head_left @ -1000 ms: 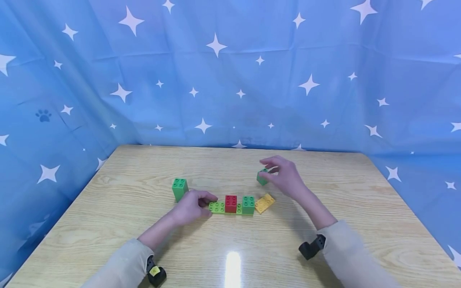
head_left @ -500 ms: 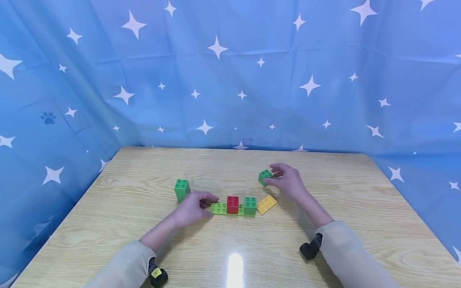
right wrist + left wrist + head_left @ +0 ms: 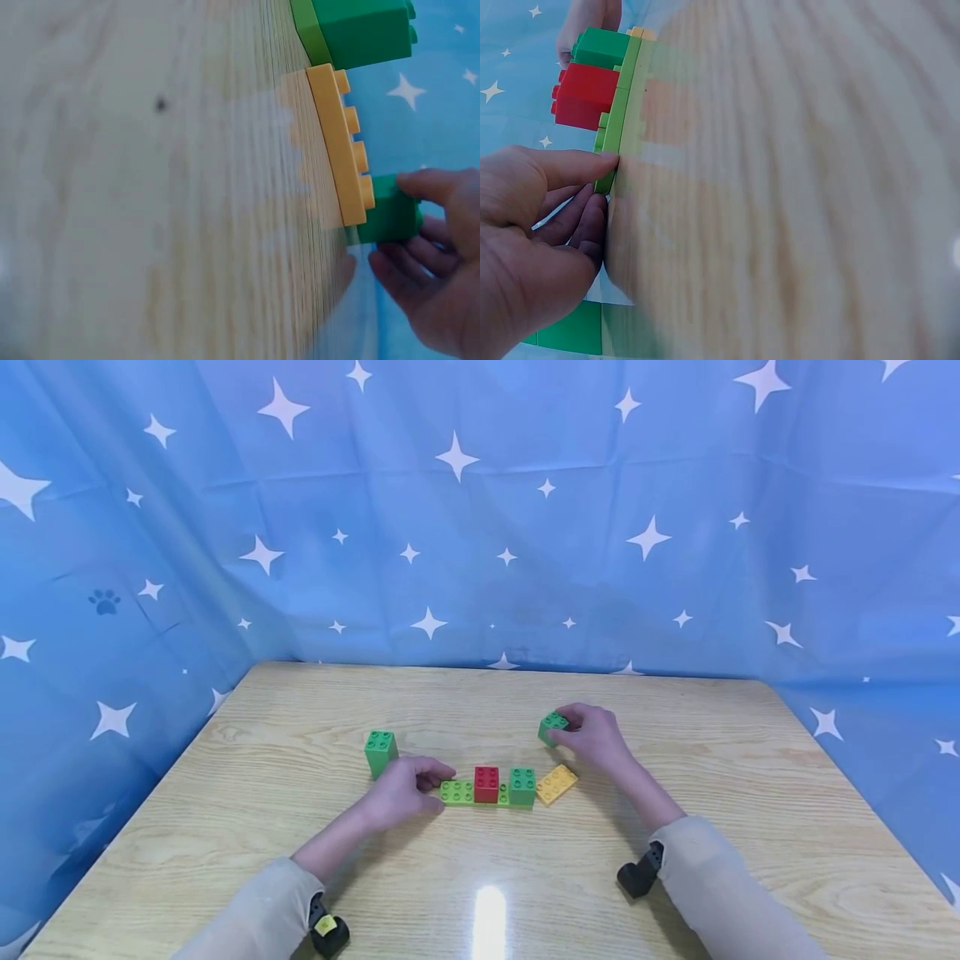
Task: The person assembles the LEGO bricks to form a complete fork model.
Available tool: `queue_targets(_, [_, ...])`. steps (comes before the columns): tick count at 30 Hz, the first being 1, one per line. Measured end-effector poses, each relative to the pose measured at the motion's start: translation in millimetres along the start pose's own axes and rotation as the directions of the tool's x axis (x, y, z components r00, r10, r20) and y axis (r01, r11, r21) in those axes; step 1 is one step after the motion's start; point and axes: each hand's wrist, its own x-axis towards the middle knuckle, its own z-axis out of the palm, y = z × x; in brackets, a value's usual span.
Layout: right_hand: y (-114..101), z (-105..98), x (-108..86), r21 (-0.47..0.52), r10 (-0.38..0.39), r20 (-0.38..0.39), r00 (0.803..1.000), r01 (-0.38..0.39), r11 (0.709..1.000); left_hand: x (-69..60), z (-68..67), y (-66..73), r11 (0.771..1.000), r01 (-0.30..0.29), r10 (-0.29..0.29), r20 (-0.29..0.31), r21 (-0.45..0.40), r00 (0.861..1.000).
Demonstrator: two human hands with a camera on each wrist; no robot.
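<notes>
My left hand [image 3: 401, 792] pinches the left end of a long, flat lime-green building plate [image 3: 456, 792] lying on the table. On that plate stand a red brick [image 3: 486, 785] and, at its right end, a green brick [image 3: 522, 787]. My right hand [image 3: 596, 737] holds a separate green brick [image 3: 553, 728] between thumb and fingers, farther back on the table. In the right wrist view my thumb touches this loose green brick [image 3: 391, 214], which is partly hidden behind a yellow plate [image 3: 337, 142].
The yellow plate [image 3: 557, 785] lies at an angle by the right end of the lime-green plate. A tall green block [image 3: 381, 753] stands behind my left hand. The wooden table [image 3: 337, 702] meets a blue star-patterned curtain [image 3: 480, 527] at the back and sides.
My right hand has come down from above the loose green brick, and its fingers have closed onto it. The left hand keeps its hold on the lime-green plate.
</notes>
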Motion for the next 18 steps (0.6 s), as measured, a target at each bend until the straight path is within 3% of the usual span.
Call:
queue_targets(7, [-11, 0, -4.4, 0.036, -0.078, -0.007, 0.997, 0.078, 0.996, 1.2, -0.5, 0.7, 1.0, 0.013, -0.013, -0.005, -0.007, 1.0])
queue_targets(18, [-62, 8, -17.7, 0.209, -0.152, 0.028, 0.988, 0.143, 0.967, 0.7, -0.7, -0.1, 1.0, 0.008, -0.008, 0.002, -0.005, 1.0])
